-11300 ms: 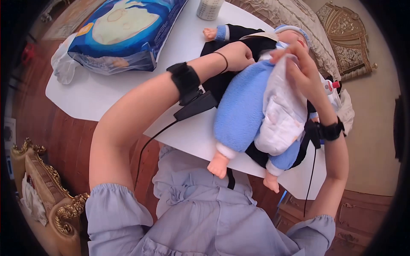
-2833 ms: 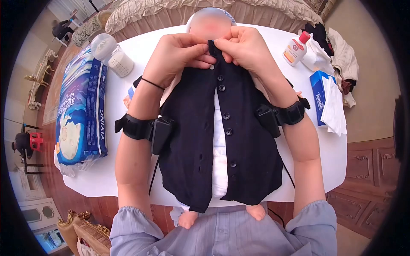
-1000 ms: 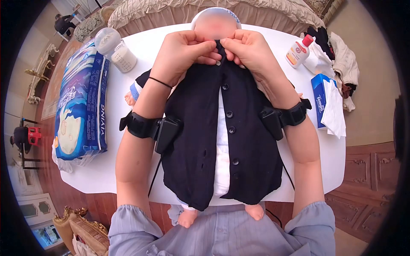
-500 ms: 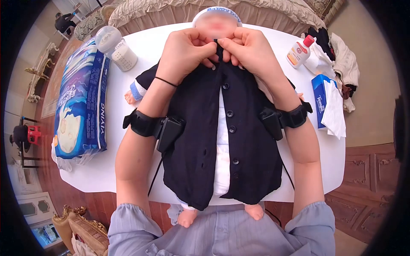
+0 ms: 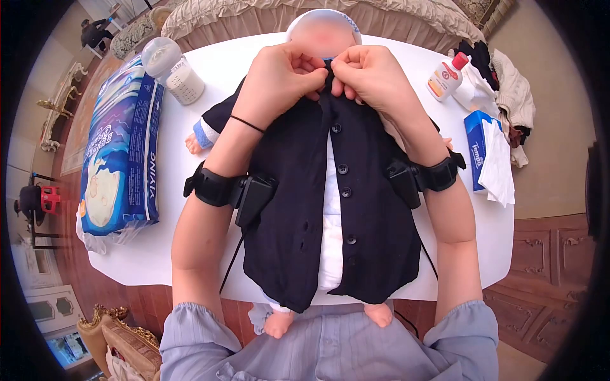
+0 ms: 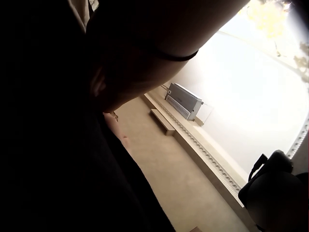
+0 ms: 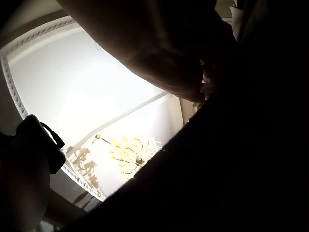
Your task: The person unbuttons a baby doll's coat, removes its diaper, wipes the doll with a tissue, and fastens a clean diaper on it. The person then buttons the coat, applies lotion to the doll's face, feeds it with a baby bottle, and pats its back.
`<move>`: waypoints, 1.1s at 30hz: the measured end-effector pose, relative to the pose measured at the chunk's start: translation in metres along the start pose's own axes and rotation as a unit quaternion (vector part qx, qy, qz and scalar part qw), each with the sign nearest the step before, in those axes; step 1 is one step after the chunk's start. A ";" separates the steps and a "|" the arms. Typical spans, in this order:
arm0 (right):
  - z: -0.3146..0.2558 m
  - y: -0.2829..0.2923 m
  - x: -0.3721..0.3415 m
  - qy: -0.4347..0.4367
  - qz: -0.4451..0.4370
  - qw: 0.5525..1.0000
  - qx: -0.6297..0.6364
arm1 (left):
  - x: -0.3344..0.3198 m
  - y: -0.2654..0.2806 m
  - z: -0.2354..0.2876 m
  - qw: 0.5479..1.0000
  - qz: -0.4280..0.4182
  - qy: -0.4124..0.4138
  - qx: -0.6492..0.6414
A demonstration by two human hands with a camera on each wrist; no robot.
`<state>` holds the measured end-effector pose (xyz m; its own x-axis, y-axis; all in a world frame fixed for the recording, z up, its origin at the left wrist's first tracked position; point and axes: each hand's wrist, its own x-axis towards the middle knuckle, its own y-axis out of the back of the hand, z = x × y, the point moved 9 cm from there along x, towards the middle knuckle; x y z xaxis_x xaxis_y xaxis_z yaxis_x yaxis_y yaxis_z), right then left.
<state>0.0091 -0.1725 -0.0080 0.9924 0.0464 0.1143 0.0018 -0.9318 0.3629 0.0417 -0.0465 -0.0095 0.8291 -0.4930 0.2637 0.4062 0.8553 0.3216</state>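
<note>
A baby doll [image 5: 379,315] lies on its back on the white table [image 5: 219,54], its head in a white and blue cap [image 5: 318,18] at the far side. Over its front is a black buttoned cardigan [image 5: 375,235], fronts parted lower down with white and pale blue clothing showing between. At the collar my left hand [image 5: 283,76] pinches one front edge between thumb and fingers. Facing it, my right hand [image 5: 368,73] pinches the other edge, close beside the left fingertips. The top button is hidden by the fingers. Both wrist views are dark, showing mostly the hands' undersides and black cloth.
On the left stand a blue diaper pack [image 5: 117,159] and a baby bottle [image 5: 181,79]. To the right are a red-capped lotion bottle [image 5: 446,77], a Tempo tissue box [image 5: 475,143] and piled clothes [image 5: 513,89]. A bed [image 5: 254,22] lies beyond the table.
Earlier my right hand held a white cloth over the doll's blue-clad legs; now the cardigan covers its front. In the last second both hands stay at the collar, the left fingers shifting slightly.
</note>
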 end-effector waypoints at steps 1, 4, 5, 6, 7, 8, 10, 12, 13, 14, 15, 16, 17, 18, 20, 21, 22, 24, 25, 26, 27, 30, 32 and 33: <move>0.001 0.000 -0.001 0.000 0.006 1.000 0.015 | 0.000 0.000 -0.001 1.000 -0.001 0.006 -0.014; 0.002 0.000 -0.002 0.002 0.015 0.999 0.033 | 0.001 0.001 -0.006 0.998 -0.012 0.025 -0.050; 0.002 0.000 -0.002 0.004 0.018 0.999 0.034 | 0.001 0.000 -0.009 0.997 -0.021 0.038 -0.071; 0.002 0.000 -0.002 0.003 0.018 0.999 0.034 | 0.001 0.000 -0.009 0.997 -0.021 0.039 -0.071; 0.002 -0.001 -0.003 0.002 0.017 0.999 0.033 | 0.001 0.000 -0.009 0.997 -0.024 0.040 -0.061; 0.002 -0.001 -0.003 0.000 0.016 0.999 0.031 | 0.000 0.000 -0.007 0.997 -0.027 0.042 -0.051; 0.000 0.000 -0.003 0.010 0.020 1.000 0.018 | -0.003 0.000 -0.005 0.993 -0.013 0.059 -0.104; -0.001 0.000 -0.003 0.018 0.024 1.000 0.006 | -0.004 0.001 -0.007 0.985 0.000 0.076 -0.155; -0.003 0.000 -0.003 0.030 0.029 0.999 -0.009 | -0.004 0.001 -0.007 0.987 -0.004 0.066 -0.146; -0.005 0.000 -0.004 0.041 0.034 0.998 -0.023 | -0.003 0.001 -0.006 0.989 -0.008 0.055 -0.137; -0.005 0.000 -0.004 0.040 0.034 0.998 -0.023 | -0.002 0.001 -0.007 0.989 -0.009 0.055 -0.137; -0.005 0.000 -0.004 0.040 0.035 0.998 -0.024 | 0.000 0.002 -0.003 0.997 -0.012 0.030 -0.073; -0.005 0.000 -0.004 0.040 0.036 0.998 -0.026 | 0.000 0.002 0.003 1.000 -0.015 0.006 -0.009; -0.006 0.000 -0.004 0.040 0.036 0.998 -0.026 | -0.001 0.002 0.004 1.000 -0.015 0.006 -0.009; -0.007 -0.001 -0.005 0.043 0.027 0.999 -0.017 | -0.002 0.003 0.012 0.997 -0.001 -0.013 0.072; -0.007 0.000 -0.004 0.043 0.026 0.999 -0.018 | -0.002 0.002 0.012 0.997 -0.001 -0.013 0.072; -0.007 -0.001 -0.004 0.042 0.019 0.999 -0.005 | -0.003 0.003 0.012 0.997 0.006 -0.021 0.080; -0.009 -0.002 -0.003 0.040 0.012 0.999 0.009 | -0.003 0.004 0.011 0.996 0.012 -0.028 0.089; -0.007 -0.002 -0.003 0.021 0.010 1.000 0.002 | -0.003 0.006 0.012 0.994 0.024 -0.041 0.101; -0.006 -0.002 -0.003 0.002 0.008 1.000 -0.004 | -0.003 0.007 0.013 0.992 0.035 -0.053 0.113; -0.007 -0.001 -0.003 0.002 0.008 1.000 -0.004 | -0.003 0.007 0.012 0.992 0.035 -0.053 0.113; -0.003 -0.001 0.000 -0.015 -0.012 1.000 0.012 | -0.007 0.007 0.021 0.984 0.055 -0.099 0.134; 0.004 -0.004 0.003 -0.028 -0.023 0.997 0.071 | -0.008 0.007 0.025 0.978 0.058 -0.109 0.170; 0.006 -0.004 0.004 -0.028 -0.023 0.997 0.071 | -0.008 0.007 0.025 0.978 0.058 -0.109 0.170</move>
<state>0.0139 -0.1712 -0.0148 0.9961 0.0740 0.0471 0.0612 -0.9709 0.2315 0.0283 -0.0403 0.0129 0.7451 -0.4504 0.4919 0.1335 0.8233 0.5517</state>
